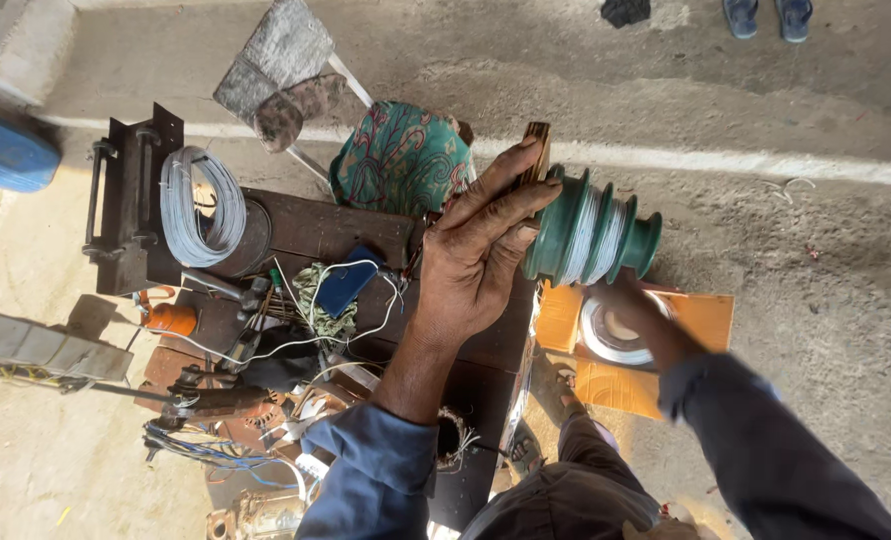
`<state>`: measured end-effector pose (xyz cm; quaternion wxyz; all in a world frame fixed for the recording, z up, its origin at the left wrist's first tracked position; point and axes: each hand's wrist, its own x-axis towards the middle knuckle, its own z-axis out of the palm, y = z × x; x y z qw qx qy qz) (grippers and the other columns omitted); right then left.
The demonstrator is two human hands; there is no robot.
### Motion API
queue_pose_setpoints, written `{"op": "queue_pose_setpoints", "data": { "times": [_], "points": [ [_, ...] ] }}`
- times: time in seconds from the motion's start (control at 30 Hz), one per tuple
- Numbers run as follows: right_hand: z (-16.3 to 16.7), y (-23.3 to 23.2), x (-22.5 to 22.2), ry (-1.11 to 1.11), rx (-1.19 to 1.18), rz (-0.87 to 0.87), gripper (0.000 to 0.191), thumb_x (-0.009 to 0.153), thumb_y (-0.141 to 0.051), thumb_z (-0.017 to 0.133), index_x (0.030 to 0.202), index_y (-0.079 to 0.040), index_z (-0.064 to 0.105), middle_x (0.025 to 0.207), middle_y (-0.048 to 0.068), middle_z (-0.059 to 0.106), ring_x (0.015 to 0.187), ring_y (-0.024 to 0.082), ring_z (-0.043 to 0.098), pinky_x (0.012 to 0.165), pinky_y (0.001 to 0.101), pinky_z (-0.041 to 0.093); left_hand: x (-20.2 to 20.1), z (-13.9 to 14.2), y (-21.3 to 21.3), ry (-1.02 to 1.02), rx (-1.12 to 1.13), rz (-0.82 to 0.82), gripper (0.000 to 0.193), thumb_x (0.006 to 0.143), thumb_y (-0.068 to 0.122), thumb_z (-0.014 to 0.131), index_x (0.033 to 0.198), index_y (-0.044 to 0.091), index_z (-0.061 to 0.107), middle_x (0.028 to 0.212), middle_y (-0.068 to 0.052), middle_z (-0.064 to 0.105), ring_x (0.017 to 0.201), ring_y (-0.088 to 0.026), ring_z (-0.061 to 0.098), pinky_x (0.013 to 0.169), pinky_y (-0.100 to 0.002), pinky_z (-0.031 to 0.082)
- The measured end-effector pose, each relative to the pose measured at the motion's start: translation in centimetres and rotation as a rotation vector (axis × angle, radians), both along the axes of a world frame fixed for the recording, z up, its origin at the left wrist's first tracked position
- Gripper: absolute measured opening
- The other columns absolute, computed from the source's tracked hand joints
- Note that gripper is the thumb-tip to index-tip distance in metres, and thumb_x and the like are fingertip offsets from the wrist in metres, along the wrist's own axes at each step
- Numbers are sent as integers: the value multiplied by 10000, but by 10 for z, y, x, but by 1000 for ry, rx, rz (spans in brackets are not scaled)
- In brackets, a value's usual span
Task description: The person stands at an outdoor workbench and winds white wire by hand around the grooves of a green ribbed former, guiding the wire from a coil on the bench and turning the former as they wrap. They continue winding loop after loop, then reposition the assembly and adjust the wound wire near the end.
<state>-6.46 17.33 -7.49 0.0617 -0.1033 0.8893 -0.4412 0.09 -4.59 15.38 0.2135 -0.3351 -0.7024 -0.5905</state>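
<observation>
So the left hand (480, 250) was laid flat against the near end of a green former (590, 232), fingers stretched out and pressing on it rather than curled round, with a wooden stick (537, 148) poking up just behind the fingertips. The former was a stepped green plastic thing with pale wire wound in its grooves, held up over the right edge of a dark bench (315, 225). The right hand (620, 300) was under the former and all motion-blurred, so I couldn't tell if it was open or gripping anything; it sat right over a reel (615, 335) of pale wire lying on an orange board (705, 315) on the floor. Over on the bench there was a grey wire coil (200, 205) on a drum, a blue phone (348, 282) with a white cable, an orange tool handle (173, 319), plus a mess of loose wires. A patterned teal cloth (400, 155) sat on a seat just behind the bench.
</observation>
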Motion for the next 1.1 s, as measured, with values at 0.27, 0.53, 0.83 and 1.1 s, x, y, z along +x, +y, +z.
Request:
{"op": "queue_pose_setpoints", "data": {
  "times": [0.27,0.53,0.83,1.1],
  "points": [
    [141,-11,121,832,233,339,189,875,-247,786,784,-105,701,666,45,668,569,171,656,514,373,568,-2,0,0,3,8,9,259,1111,148,649,1361,93,692,1520,-91,566,1461,-224,546,1210,-326,509],
    [179,62,-70,586,-171,-1,324,983,-330,818,848,-60,702,734,43,660,576,122,604,539,263,520,1,2,1,13,5,10,265,1119,187,628,1360,101,695,1534,-81,553,1495,-236,505,1233,-343,500],
    [15,-17,63,336,128,50,110,871,-46,700,977,-67,726,830,69,727,668,215,713,656,374,579,1,2,-1,9,-24,13,230,1122,188,635,1321,86,690,1540,-86,548,1499,-236,506,1251,-348,483],
    [204,32,71,1091,469,293,80,855,-130,789,902,-84,742,765,71,691,614,170,638,505,274,543,1,4,-1,15,-2,8,265,1113,160,646,1370,110,689,1530,-87,559,1474,-238,535,1219,-339,504]
  ]
}}
